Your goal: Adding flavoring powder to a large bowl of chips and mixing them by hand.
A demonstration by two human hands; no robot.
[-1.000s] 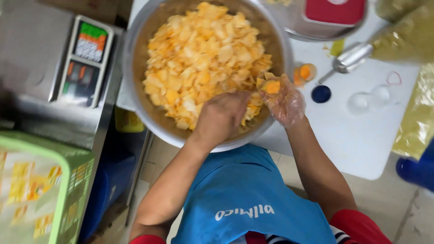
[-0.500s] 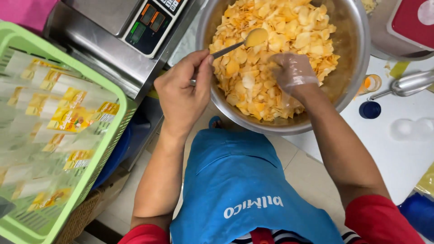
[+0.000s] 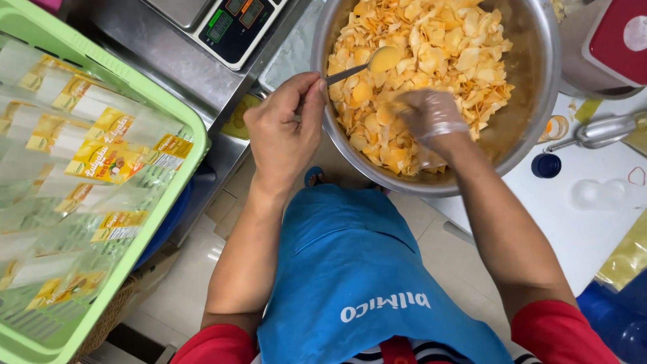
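Note:
A large steel bowl (image 3: 539, 114) full of yellow-orange chips (image 3: 431, 47) sits at the edge of a white table. My left hand (image 3: 283, 131) grips the handle of a metal spoon (image 3: 377, 62) whose bowl rests on the chips at the left side. In a thin clear glove, my right hand (image 3: 424, 118) is pressed into the chips near the bowl's front. A blue apron (image 3: 364, 269) covers my lap below the bowl.
A green plastic crate (image 3: 168, 195) of clear printed bags stands at the left. A digital scale (image 3: 236, 27) sits on a steel counter behind it. On the white table (image 3: 579, 229) at the right lie a metal scoop (image 3: 603, 131), a small dark blue cap (image 3: 544, 165) and a red-lidded container (image 3: 617, 40).
The view has swung left, bringing the green crate into sight. My left hand has come out of the chips holding the spoon and now rests it on them; the right hand stays in the bowl.

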